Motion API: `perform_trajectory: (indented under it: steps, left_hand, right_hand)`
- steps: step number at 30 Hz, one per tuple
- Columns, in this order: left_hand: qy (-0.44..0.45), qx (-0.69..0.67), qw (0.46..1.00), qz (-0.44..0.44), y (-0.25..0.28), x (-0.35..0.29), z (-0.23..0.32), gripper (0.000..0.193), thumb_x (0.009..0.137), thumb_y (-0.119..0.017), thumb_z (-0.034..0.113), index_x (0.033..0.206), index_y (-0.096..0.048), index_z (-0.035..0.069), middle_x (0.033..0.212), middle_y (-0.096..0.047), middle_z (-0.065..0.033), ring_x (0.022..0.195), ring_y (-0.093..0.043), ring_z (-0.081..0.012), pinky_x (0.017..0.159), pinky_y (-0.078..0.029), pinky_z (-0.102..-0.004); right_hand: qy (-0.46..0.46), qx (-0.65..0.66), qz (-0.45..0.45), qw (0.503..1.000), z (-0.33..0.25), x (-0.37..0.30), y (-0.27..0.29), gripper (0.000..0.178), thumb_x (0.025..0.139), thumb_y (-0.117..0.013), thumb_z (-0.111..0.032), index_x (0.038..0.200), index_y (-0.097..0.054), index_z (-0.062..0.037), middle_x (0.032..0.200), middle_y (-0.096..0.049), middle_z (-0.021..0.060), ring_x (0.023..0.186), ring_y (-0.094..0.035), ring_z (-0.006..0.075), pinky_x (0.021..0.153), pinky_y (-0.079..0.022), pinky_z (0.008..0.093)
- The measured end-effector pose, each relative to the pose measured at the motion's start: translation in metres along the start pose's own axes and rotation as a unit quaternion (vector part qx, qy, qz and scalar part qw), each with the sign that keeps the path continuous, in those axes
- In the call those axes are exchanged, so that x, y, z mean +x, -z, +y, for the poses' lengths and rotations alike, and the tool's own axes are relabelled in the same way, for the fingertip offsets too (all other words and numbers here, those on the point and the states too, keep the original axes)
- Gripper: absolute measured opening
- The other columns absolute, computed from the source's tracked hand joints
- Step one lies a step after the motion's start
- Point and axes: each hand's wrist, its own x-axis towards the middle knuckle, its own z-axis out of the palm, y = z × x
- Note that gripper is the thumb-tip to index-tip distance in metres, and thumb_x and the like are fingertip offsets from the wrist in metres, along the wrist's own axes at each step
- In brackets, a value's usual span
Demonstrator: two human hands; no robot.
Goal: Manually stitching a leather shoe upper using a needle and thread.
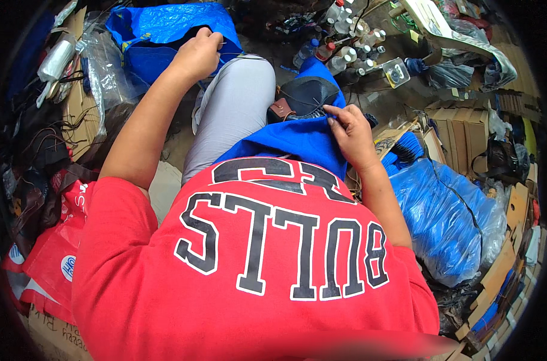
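A dark shoe with a brown leather piece at its side lies on a blue cloth over my lap. Pinched fingers of my right hand are at the shoe's right edge, where dark thread shows. My left hand is raised out to the left, above my grey-trousered knee, its fingers closed. A thin dark thread seems to run from it over the knee toward the shoe; a short thin tip pokes out of the fingers, too small to name.
A blue bag gapes beyond my left hand. Several plastic bottles stand ahead to the right, near a clear container. A bulky blue plastic-wrapped bundle and cardboard lie at right. A red bag sits at left.
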Motion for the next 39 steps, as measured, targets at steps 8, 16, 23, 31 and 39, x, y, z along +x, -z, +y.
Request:
perform_trajectory:
  steps: [8, 16, 23, 31, 39]
  left_hand:
    - [-0.149, -0.318, 0.934, -0.066, -0.039, -0.042, 0.098, 0.027, 0.072, -0.058, -0.005, 0.095, -0.066, 0.006, 0.090, -0.054, -0.0136, 0.079, -0.058, -0.0300, 0.074, -0.048, -0.0348]
    - [-0.184, -0.162, 0.969, -0.015, -0.050, -0.044, 0.115, 0.014, 0.069, -0.069, 0.010, 0.083, -0.069, 0.009, 0.075, -0.058, -0.0081, 0.071, -0.059, -0.0261, 0.062, -0.047, -0.0352]
    - [-0.121, -0.409, 0.902, -0.067, -0.050, -0.039, 0.116, 0.013, 0.073, -0.066, 0.008, 0.085, -0.070, 0.011, 0.074, -0.056, -0.0067, 0.076, -0.057, -0.0228, 0.068, -0.046, -0.0346]
    - [-0.151, -0.351, 0.921, -0.079, -0.060, -0.026, 0.115, 0.021, 0.075, -0.065, 0.000, 0.089, -0.072, 0.013, 0.076, -0.048, -0.0050, 0.071, -0.050, -0.0191, 0.064, -0.044, -0.0296]
    - [-0.160, -0.339, 0.924, -0.080, -0.062, -0.023, 0.115, 0.021, 0.074, -0.066, 0.001, 0.088, -0.073, 0.014, 0.075, -0.049, -0.0048, 0.073, -0.050, -0.0203, 0.065, -0.044, -0.0304]
  right_hand:
    - [0.046, -0.118, 0.062, 0.990, -0.006, -0.011, -0.019, 0.028, 0.076, -0.065, -0.010, 0.104, -0.064, -0.0099, 0.078, -0.055, 0.0080, 0.074, -0.055, 0.0247, 0.070, -0.040, 0.0368]
    - [0.044, -0.110, 0.060, 0.991, -0.006, -0.011, -0.016, 0.028, 0.076, -0.065, -0.010, 0.104, -0.065, -0.0100, 0.079, -0.055, 0.0082, 0.074, -0.055, 0.0251, 0.069, -0.040, 0.0368]
    - [-0.061, 0.070, 0.000, 0.996, 0.005, -0.007, -0.005, 0.024, 0.080, -0.062, -0.007, 0.103, -0.067, -0.0104, 0.079, -0.052, 0.0078, 0.072, -0.054, 0.0203, 0.068, -0.043, 0.0295]
    - [-0.053, 0.139, -0.086, 0.985, 0.031, 0.014, 0.009, 0.023, 0.083, -0.058, -0.005, 0.103, -0.067, -0.0125, 0.083, -0.051, 0.0052, 0.079, -0.051, 0.0165, 0.073, -0.041, 0.0258]
    - [-0.065, 0.156, -0.112, 0.979, 0.037, 0.020, 0.009, 0.022, 0.084, -0.058, -0.005, 0.101, -0.068, -0.0122, 0.085, -0.051, 0.0044, 0.082, -0.052, 0.0157, 0.074, -0.042, 0.0254]
